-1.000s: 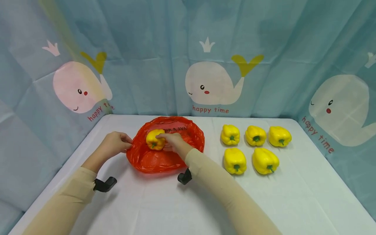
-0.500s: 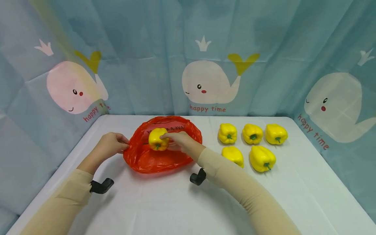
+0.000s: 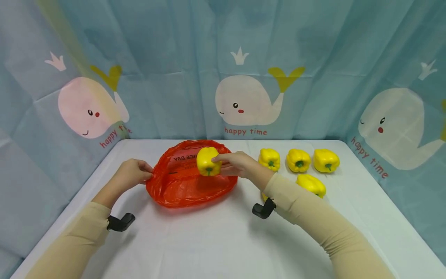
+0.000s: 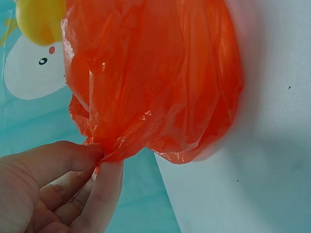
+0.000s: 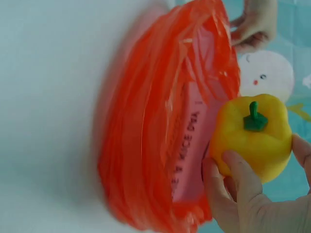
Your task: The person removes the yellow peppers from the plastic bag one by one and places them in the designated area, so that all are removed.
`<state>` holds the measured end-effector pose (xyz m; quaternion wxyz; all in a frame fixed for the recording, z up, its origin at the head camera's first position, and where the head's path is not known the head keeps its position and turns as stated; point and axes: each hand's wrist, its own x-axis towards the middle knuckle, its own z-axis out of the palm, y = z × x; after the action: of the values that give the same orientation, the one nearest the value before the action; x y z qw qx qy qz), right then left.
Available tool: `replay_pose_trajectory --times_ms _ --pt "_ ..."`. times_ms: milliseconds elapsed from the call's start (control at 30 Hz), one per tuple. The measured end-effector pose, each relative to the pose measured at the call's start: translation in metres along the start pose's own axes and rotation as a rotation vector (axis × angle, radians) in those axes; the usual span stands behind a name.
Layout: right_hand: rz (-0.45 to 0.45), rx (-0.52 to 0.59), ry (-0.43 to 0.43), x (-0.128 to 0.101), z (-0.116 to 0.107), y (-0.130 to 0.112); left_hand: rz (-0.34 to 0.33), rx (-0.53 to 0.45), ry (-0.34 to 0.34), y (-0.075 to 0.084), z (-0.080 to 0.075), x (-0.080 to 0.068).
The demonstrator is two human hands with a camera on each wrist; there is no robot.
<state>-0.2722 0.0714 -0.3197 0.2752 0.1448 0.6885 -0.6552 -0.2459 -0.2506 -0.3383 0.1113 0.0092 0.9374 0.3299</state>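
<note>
My head camera looks forward and down over both my hands. My left wrist camera sits very close behind my left fingers [image 4: 73, 189]. My right wrist camera looks past my right fingers [image 5: 243, 189]. All three share the red bag [image 3: 188, 182].

A white table [image 3: 216, 240] is sitting in front of a blue whale curtain [image 3: 167, 58] that's wrapping round left, far and right sides.

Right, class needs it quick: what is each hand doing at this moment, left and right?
Left hand: closed, pinching the rim of the red bag.
Right hand: closed, holding a yellow pepper above the bag.
</note>
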Motion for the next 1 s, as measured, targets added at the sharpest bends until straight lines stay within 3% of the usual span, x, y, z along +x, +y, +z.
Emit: replay_pose_trajectory --times_ms 1000 --pt "-0.041 -0.062 -0.039 -0.067 -0.140 -0.003 0.008 0.018 -0.011 0.002 0.001 0.004"
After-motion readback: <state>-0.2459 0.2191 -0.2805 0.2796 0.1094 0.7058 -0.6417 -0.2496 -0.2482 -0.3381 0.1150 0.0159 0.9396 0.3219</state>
